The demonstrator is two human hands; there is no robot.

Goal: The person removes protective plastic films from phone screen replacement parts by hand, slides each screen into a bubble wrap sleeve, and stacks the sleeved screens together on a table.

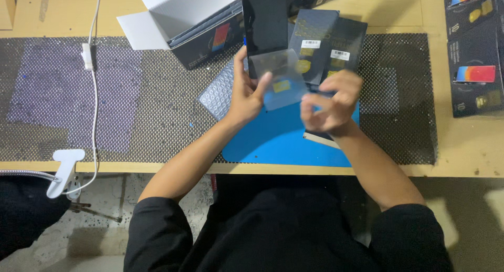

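Over blue mat [273, 141]: left hand [245, 96] pinching glossy clear rectangular film [281, 78].

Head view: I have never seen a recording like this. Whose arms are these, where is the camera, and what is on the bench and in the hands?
The single picture comes from a camera worn on a person's head, looking down at their own bare arms; there is no machine. The left hand holds a thin, translucent rectangular sheet with a small yellow tab. The right hand is curled beside it, blurred; whether it pinches anything cannot be told. Below lie a bright blue work mat on a dark perforated mesh mat covering a wooden bench. Behind are flat black packets with white labels, an open white-lined box and a white cable.
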